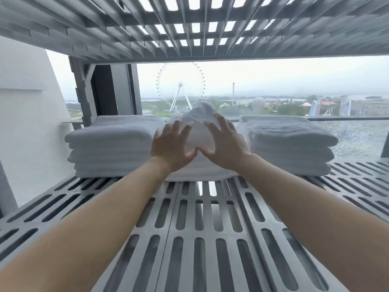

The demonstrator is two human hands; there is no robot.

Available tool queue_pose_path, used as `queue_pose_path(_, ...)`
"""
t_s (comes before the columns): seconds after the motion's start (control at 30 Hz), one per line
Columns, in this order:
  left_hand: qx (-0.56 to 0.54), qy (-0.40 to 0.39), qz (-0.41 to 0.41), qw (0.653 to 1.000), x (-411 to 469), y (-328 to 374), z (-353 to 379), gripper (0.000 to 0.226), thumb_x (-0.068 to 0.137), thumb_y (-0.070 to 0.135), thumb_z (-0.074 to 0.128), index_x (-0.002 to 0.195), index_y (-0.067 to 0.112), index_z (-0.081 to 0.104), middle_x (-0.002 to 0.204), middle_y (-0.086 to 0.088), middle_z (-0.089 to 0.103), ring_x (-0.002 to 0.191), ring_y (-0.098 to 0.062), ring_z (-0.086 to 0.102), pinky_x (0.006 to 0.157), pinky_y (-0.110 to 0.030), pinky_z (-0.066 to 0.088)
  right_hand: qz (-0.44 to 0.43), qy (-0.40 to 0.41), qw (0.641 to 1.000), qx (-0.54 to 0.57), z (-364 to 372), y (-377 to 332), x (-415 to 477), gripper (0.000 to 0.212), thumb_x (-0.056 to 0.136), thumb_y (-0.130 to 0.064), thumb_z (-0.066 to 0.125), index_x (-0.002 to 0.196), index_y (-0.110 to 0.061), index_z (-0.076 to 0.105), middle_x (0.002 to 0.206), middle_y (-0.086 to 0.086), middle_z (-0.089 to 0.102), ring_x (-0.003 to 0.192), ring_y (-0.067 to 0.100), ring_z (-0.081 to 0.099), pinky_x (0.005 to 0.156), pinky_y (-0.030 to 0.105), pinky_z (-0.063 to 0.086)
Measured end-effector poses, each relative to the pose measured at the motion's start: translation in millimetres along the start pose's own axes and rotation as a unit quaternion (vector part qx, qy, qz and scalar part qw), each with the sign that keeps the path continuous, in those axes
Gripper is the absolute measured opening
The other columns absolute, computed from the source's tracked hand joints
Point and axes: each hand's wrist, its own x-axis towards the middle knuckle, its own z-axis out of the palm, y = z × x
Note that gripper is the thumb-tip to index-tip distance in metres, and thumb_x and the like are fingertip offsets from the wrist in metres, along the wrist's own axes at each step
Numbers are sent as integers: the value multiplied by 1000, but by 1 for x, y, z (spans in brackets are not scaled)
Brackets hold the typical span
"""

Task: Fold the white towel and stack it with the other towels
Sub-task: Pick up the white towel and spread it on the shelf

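Note:
A white towel [197,131] lies bunched and humped at the back middle of a grey slotted shelf [189,228], on top of a low folded layer. My left hand [170,144] and my right hand [223,142] press flat against its front with fingers spread, thumbs nearly touching. Neither hand grips any cloth. A stack of folded white towels [111,146] sits to the left and another stack [288,146] to the right, both touching the bunched towel.
A second slotted shelf [189,28] hangs close overhead. A grey post [113,89] stands behind the left stack, and a white wall [27,123] closes the left side. Behind the towels is a glass pane with a city view.

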Motion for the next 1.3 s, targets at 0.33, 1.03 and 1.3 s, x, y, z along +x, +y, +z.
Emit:
queue_pose_path(0.33, 31, -94, -33, 995, 7, -18, 18, 53, 88, 20, 54, 136, 16, 32, 129, -9, 51, 119, -31, 44, 92, -46, 38, 79, -83, 993, 28, 27, 8, 13, 57, 76, -30, 71, 122, -32, 39, 130, 2, 38, 120, 29, 31, 78, 37, 38)
queue_pose_path(1.03, -113, 48, 20, 992, -47, 2, -27, 97, 74, -10, 53, 145, 40, 11, 143, -6, 32, 105, -35, 56, 64, -37, 50, -45, 265, 963, 30, -70, -22, -46, 27, 60, 15, 53, 82, 0, 56, 88, 19, 51, 78, 26, 38, 62, 31, 31)
queue_pose_path(1.3, -133, 61, 43, 988, -69, 24, -38, 55, 68, -9, 57, 114, 20, 57, 127, -2, 51, 103, -30, 54, 63, -34, 48, 85, -8, 984, 155, -39, -12, -98, 76, 64, -30, 77, 120, -32, 26, 121, 2, 39, 98, 24, 50, 71, 33, 42)
